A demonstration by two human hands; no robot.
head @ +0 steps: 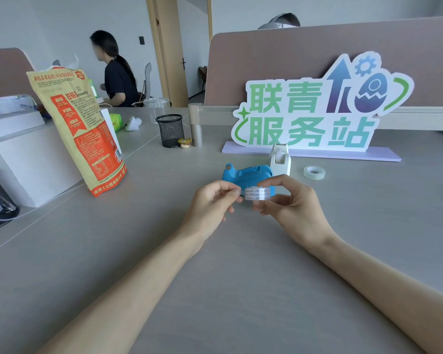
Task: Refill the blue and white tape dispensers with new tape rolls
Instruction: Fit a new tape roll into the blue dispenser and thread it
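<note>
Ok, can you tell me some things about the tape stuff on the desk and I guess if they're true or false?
1. Both hands, the left hand and the right hand, hold the clear printed tape roll. True.
2. The blue plastic tape dispenser lies upside down on the floor. False: it sits upright on the grey desk, just behind the hands.
3. The white plastic tape dispenser stands beside the blue one, in front of the green lettered sign. True.
4. A second plain tape roll is inside the black mesh pen cup. False: it lies flat on the desk, to the right of the white dispenser.
</note>
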